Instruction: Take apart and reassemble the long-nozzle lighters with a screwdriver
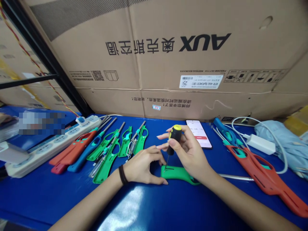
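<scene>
Green lighter (176,174) lower centre on blue counter (168,208), casing closed; screwdriver (176,134) tip at blunt end. Right hand (193,155) pinches its bulbous black-and-yellow grip; left hand (144,165) pinches the lighter's end. Left of centre: green shells (106,166) already split, wiring bared, smooth curved plastic. Far right: red lighters (260,175), seemingly unopened, slotted sides.

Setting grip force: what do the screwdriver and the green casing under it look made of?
Screwdriver handle: plastic or rubber, can't tell which; black and yellow, soft highlights. Shaft: likely metal, grey, slender. Green casing: likely moulded plastic, satin, evenly coloured, rounded edges.
</scene>
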Available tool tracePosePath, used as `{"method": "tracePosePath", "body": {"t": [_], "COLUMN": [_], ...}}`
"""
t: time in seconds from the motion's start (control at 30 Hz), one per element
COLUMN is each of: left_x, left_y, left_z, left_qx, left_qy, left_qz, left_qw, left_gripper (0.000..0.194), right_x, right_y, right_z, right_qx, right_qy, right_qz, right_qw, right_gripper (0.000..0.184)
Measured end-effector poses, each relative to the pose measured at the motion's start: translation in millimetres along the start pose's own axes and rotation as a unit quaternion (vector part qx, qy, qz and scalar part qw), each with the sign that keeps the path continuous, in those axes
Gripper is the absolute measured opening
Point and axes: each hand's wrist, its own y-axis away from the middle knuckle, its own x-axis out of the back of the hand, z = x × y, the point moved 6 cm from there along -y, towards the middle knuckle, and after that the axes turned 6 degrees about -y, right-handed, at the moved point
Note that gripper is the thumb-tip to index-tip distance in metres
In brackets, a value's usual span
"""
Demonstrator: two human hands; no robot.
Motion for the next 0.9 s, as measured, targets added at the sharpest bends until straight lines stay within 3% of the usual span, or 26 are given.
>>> {"method": "tracePosePath", "body": {"t": [0.3,0.47,0.67,0.73,0.83,0.9], "left_x": [0.9,0.8,2.0,-0.3,-2.0,-2.4], "left_y": [1.9,0.6,2.6,3.0,3.3,3.3], "left_z": [-0.7,1.0,-1.3,-2.9,-2.5,-1.7], "left_qx": [0.004,0.007,0.010,0.015,0.009,0.006], "left_qy": [-0.019,-0.009,-0.013,-0.001,0.015,0.017], "left_qz": [0.005,-0.005,0.021,0.007,-0.001,-0.003], "left_qw": [1.000,1.000,1.000,1.000,1.000,1.000], "left_gripper": [0.041,0.043,0.041,0.042,0.037,0.035], "right_x": [-6.5,-18.5,-34.8,-36.5,-35.4,-36.1], "right_y": [3.1,10.5,13.1,13.3,15.4,17.0], "right_z": [-4.4,-12.8,-22.1,-27.7,-29.4,-28.4], "right_qx": [-0.011,-0.025,-0.051,-0.029,-0.033,-0.049], "right_qy": [0.021,-0.015,-0.046,-0.078,-0.095,-0.049], "right_qz": [-0.018,-0.065,-0.156,-0.152,-0.125,-0.130], "right_qw": [1.000,0.997,0.985,0.985,0.987,0.989], "right_gripper": [0.023,0.022,0.027,0.013,0.022,0.020]}}
